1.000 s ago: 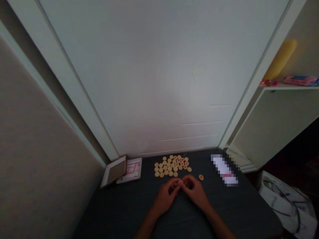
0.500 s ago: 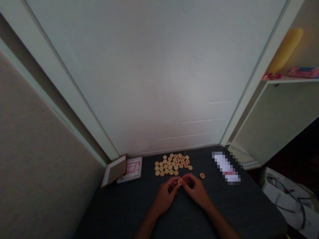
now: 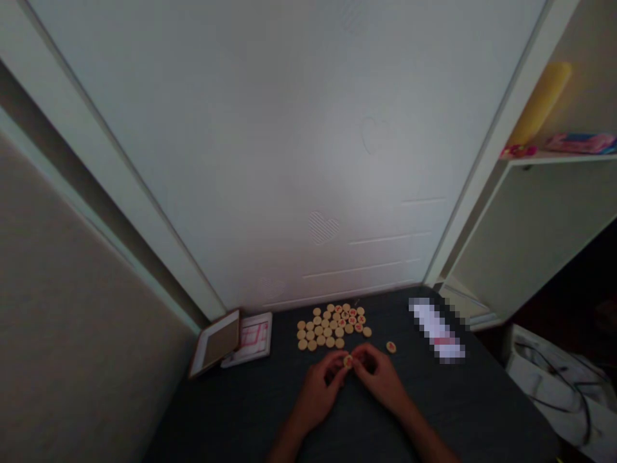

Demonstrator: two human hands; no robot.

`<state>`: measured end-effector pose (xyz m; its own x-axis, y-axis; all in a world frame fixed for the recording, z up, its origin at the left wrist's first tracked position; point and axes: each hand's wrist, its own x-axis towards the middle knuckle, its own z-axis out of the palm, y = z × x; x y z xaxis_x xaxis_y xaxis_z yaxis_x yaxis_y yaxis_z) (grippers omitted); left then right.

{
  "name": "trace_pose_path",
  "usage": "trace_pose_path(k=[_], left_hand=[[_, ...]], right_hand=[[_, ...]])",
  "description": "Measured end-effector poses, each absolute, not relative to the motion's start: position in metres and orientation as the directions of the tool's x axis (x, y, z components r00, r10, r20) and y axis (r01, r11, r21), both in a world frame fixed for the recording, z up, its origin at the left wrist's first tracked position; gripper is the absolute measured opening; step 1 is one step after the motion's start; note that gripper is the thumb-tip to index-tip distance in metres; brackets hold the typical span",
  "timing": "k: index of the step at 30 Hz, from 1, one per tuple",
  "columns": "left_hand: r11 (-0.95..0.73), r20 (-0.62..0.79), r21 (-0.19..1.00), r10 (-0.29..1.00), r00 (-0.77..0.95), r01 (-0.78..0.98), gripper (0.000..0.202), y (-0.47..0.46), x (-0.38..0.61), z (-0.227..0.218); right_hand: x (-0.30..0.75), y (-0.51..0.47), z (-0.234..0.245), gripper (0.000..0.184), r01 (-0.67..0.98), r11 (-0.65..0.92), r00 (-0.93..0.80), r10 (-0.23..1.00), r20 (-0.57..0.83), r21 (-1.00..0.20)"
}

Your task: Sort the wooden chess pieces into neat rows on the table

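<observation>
Between the fingertips of both hands is a round wooden xiangqi piece with a red character facing up. My left hand pinches it from the left, and my right hand grips its right edge. Just beyond the hands lies a group of similar round pieces, several of them plain side up and several on the right showing red characters. One single piece with a red mark lies apart, to the right of my right hand.
At the table's left, a brown-edged frame-like box part leans on a white box with red lines. A pixelated white item lies on the right of the dark table. A white panel rises behind; a white container with cables stands right.
The view has shifted slightly, so the table appears a little lower. Both hands still hold the same piece, with hardly any change in their grip.
</observation>
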<state>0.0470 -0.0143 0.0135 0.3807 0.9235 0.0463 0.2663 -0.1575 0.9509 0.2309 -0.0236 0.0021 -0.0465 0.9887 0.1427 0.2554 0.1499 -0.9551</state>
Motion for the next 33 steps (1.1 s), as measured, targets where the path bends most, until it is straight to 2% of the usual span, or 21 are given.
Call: trace_pose_path(k=[33], left_hand=[[-0.192,0.067,0.931,0.927,0.369,0.312,0.036,-0.0203,0.0463,0.0220]], right_hand=[[0.2285,-0.0276,0.0012,0.033,0.262,0.149,-0.025,0.989,0.147,-0.954]])
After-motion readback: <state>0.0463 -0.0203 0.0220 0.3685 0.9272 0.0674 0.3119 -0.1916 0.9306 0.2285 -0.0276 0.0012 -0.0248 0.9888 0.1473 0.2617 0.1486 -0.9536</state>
